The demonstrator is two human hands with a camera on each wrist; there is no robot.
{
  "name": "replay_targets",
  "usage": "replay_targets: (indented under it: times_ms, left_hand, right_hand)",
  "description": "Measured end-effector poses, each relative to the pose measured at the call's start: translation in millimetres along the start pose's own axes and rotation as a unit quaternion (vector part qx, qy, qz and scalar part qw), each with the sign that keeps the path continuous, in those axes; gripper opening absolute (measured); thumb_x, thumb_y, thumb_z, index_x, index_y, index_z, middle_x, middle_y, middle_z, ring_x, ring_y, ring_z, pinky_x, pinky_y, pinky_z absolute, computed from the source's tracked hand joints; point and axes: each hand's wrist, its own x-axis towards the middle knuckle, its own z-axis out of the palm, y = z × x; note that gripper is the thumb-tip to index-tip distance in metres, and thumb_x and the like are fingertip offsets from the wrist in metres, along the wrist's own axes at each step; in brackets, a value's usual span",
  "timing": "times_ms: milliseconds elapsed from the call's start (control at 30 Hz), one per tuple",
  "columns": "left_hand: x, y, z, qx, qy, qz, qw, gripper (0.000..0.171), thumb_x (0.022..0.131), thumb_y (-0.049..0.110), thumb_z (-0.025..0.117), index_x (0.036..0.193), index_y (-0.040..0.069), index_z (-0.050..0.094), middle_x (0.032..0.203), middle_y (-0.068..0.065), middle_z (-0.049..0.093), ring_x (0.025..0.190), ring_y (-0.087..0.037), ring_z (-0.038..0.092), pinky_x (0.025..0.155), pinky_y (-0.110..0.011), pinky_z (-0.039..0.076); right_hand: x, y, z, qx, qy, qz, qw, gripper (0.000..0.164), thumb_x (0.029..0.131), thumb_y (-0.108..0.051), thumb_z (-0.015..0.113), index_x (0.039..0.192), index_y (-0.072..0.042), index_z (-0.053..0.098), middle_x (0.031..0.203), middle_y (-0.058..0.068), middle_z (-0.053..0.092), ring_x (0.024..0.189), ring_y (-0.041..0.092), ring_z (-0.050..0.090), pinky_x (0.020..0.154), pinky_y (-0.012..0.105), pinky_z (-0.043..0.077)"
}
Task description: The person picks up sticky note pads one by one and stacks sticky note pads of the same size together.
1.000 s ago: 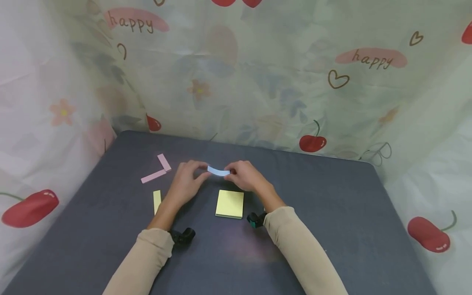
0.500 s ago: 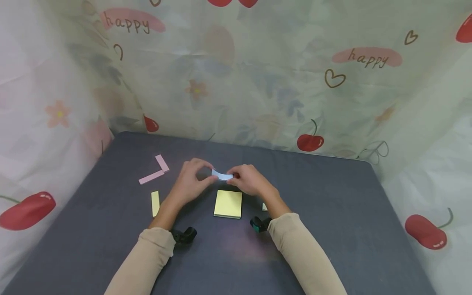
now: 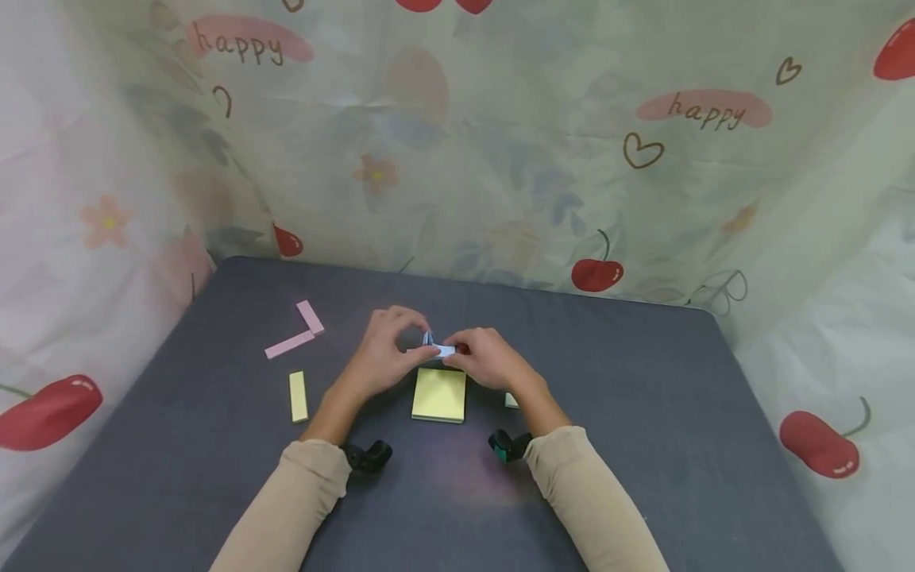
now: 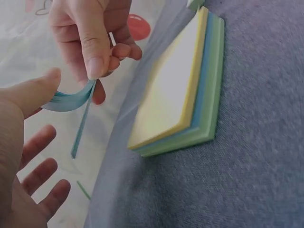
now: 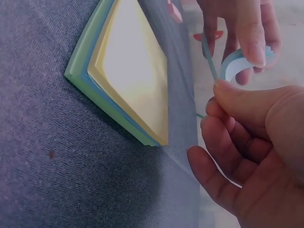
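Observation:
A narrow pad of light blue sticky notes (image 3: 445,350) is held in the air between both hands, just beyond a square sticky note stack (image 3: 439,395). My left hand (image 3: 386,349) pinches one end between thumb and finger. The other end is pinched by my right hand (image 3: 489,357). In the left wrist view the blue pad (image 4: 71,101) bends into a curve, and a thin straight layer stands apart from it near the right thumb. The right wrist view shows the same curved pad (image 5: 233,66). Yellow, blue and green layers make up the square stack (image 4: 173,85).
To the left on the dark table (image 3: 400,524) lie two pink strips (image 3: 289,344) and a yellow strip (image 3: 298,396). A small pale piece (image 3: 511,400) is partly hidden by the right wrist. A patterned curtain (image 3: 457,199) hangs behind the table.
Both hands have shifted slightly right and nearer the square stack. The blue pad, earlier one shallow curve, is now bent more sharply, with a part standing up at the left fingers.

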Motion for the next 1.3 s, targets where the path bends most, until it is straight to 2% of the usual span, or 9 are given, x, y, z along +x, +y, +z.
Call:
replay_targets:
  times_ms: [200,367,467,567,700,933,1133,1300]
  left_hand:
    - [0.0,2.9,0.3,-0.006,-0.004,-0.008,0.9999,0.036,0.086,0.036,0.083,0.116,0.021,0.069,0.132,-0.005,0.059,0.125,-0.032,0.043,0.100,-0.055,0.040]
    - [-1.6,-0.2,4.9,0.005,-0.017,-0.029,0.9994,0.050,0.086,0.038,0.082,0.130,0.018,0.067,0.136,-0.006,0.059,0.128,-0.032,0.042,0.102,-0.057,0.041]
    - [-1.8,-2.0,8.2,0.010,-0.025,-0.042,0.9987,0.051,0.088,0.039,0.080,0.132,0.017,0.067,0.133,-0.005,0.061,0.128,-0.031,0.042,0.104,-0.056,0.042]
    - [-1.5,-1.4,9.6,0.008,-0.036,-0.046,0.9983,0.048,0.089,0.041,0.079,0.130,0.017,0.069,0.128,-0.003,0.064,0.127,-0.029,0.045,0.104,-0.055,0.042]
    - [-0.9,0.8,10.1,0.007,-0.047,-0.031,0.9984,0.041,0.089,0.040,0.079,0.123,0.017,0.073,0.118,0.000,0.069,0.119,-0.026,0.050,0.099,-0.052,0.044]
    - [0.6,7.3,18.1,0.020,-0.055,-0.014,0.9982,0.026,0.088,0.040,0.080,0.108,0.024,0.076,0.101,0.007,0.068,0.103,-0.019,0.054,0.090,-0.041,0.045]
    - [2.2,18.1,24.1,0.006,-0.060,0.006,0.9982,0.021,0.089,0.038,0.080,0.104,0.024,0.075,0.102,0.008,0.068,0.102,-0.018,0.055,0.089,-0.040,0.046]
    - [3.6,28.1,28.6,-0.011,-0.072,0.000,0.9974,0.020,0.090,0.039,0.079,0.104,0.027,0.072,0.106,0.009,0.070,0.105,-0.020,0.058,0.088,-0.040,0.047]
  right_hand:
    - [-8.7,4.1,-2.2,0.013,0.027,-0.011,0.999,0.032,0.102,-0.025,0.063,0.129,-0.008,0.069,0.093,0.001,0.070,0.072,0.012,0.055,0.069,0.027,0.047]
    - [-16.1,7.9,-3.5,0.020,0.050,-0.013,0.998,0.030,0.102,-0.024,0.064,0.128,-0.009,0.070,0.092,0.001,0.068,0.075,0.013,0.055,0.072,0.029,0.047]
    - [-22.1,11.4,-3.9,0.035,0.063,-0.008,0.997,0.030,0.101,-0.023,0.065,0.127,-0.010,0.070,0.095,0.002,0.068,0.076,0.014,0.054,0.072,0.030,0.047]
    - [-28.8,16.7,-3.9,0.056,0.078,-0.003,0.995,0.029,0.100,-0.024,0.066,0.126,-0.012,0.071,0.098,0.002,0.069,0.079,0.015,0.055,0.073,0.031,0.048]
    - [-36.9,22.9,-4.2,0.079,0.095,0.003,0.992,0.027,0.100,-0.023,0.067,0.125,-0.013,0.071,0.100,0.002,0.069,0.079,0.016,0.056,0.072,0.031,0.048]
    - [-49.3,27.7,-5.1,0.093,0.115,0.023,0.989,0.028,0.099,-0.022,0.068,0.126,-0.014,0.071,0.102,0.003,0.070,0.080,0.017,0.056,0.071,0.031,0.047]
    - [-61.4,32.7,-8.1,0.114,0.135,0.025,0.984,0.028,0.098,-0.021,0.070,0.126,-0.016,0.071,0.096,0.003,0.066,0.079,0.018,0.057,0.068,0.029,0.047]
    - [-72.0,38.2,-11.4,0.121,0.145,0.019,0.982,0.028,0.098,-0.020,0.069,0.126,-0.014,0.071,0.094,0.004,0.066,0.076,0.019,0.057,0.067,0.027,0.046]
